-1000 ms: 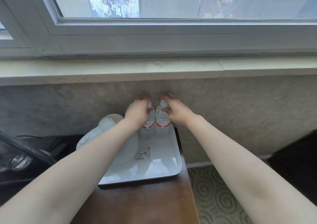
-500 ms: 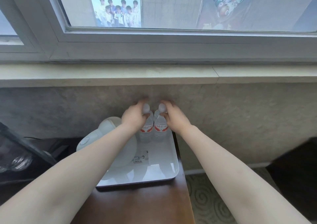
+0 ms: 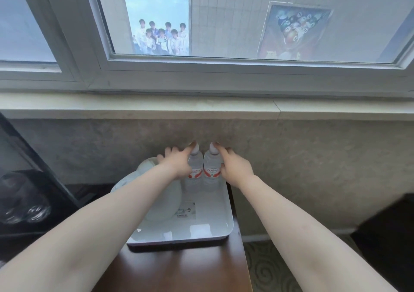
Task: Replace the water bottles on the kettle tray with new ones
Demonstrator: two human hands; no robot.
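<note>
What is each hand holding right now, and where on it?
Left hand and right hand each touch a water bottle's neck; a closed grip cannot be told.

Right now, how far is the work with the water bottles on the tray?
Looks done: two water bottles stand upright, side by side, at the far end of the white tray, beside the kettle. In hand: the left hand and right hand each touch one bottle near its cap. Left: letting go. Whether these are the new or old bottles cannot be told.
</note>
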